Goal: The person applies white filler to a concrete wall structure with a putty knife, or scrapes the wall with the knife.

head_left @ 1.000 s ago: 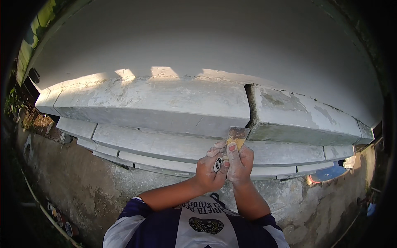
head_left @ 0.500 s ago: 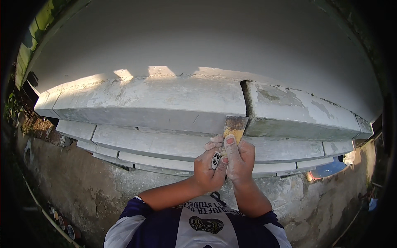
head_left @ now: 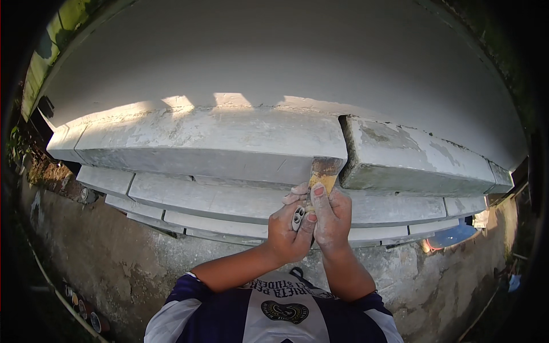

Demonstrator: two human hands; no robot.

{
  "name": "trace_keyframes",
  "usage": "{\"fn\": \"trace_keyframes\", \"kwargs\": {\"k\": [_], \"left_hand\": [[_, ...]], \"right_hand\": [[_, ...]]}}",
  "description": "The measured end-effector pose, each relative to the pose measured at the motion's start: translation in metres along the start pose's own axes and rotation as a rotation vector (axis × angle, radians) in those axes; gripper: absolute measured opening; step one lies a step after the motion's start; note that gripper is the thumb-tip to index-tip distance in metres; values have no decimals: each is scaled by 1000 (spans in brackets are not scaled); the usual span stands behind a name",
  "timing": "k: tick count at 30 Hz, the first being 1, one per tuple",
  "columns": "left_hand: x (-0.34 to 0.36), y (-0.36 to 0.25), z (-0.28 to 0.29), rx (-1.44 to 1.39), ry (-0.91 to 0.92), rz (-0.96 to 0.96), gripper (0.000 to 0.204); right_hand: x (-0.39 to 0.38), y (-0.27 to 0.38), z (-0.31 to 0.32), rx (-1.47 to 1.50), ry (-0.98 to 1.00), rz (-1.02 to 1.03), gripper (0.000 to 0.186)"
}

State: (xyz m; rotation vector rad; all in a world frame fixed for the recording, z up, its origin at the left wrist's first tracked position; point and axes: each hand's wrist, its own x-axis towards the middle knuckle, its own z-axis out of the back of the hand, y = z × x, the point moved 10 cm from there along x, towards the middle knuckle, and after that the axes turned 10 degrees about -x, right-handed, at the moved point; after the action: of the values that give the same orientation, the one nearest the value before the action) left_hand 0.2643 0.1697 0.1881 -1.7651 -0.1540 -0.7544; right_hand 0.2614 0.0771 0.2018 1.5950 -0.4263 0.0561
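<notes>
In front of my chest, my right hand is closed around a putty knife, its thumb pressed along the tool. The blade points up, away from me, and is dark and rusty near its tip, with yellow lower down. My left hand is closed beside it, touching the right hand, around a pale grey thing with dark round openings; its full shape is hidden in the palm. Whitish dust coats the fingers of both hands. Beyond the blade lies the front edge of a grey concrete slab.
Stacked concrete ledges run across in front of me below a pale wall. A dark gap splits the top ledge. A blue basin is at the right; several small pots stand at lower left.
The ledges and the sunlit patches on the wall have shifted slightly right in view. Both hands stay together with nearly the same hold; the blade still points away from me.
</notes>
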Motion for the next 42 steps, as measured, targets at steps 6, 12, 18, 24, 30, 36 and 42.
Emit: {"fn": "trace_keyframes", "kwargs": {"k": [6,12,18,24,30,36,42], "left_hand": [[-16,1,-1,85,17,-83,21],[-10,-2,-7,90,37,-49,19],[-14,-3,-10,63,33,-74,19],[-10,-6,-8,70,32,-47,19],[-14,-5,-12,57,50,-14,20],[-9,-11,-12,62,36,-3,21],[-16,-9,-14,96,31,-30,20]], "right_hand": [[-16,-23,5,18,-21,25,40],[-12,-11,8,59,-29,-15,37],[-17,-25,11,125,-26,-44,36],[-12,-11,9,57,-15,-59,36],[-17,-12,10,64,-25,-38,36],[-12,1,8,46,-20,-56,37],[-19,-13,14,41,-48,-78,37]]}}
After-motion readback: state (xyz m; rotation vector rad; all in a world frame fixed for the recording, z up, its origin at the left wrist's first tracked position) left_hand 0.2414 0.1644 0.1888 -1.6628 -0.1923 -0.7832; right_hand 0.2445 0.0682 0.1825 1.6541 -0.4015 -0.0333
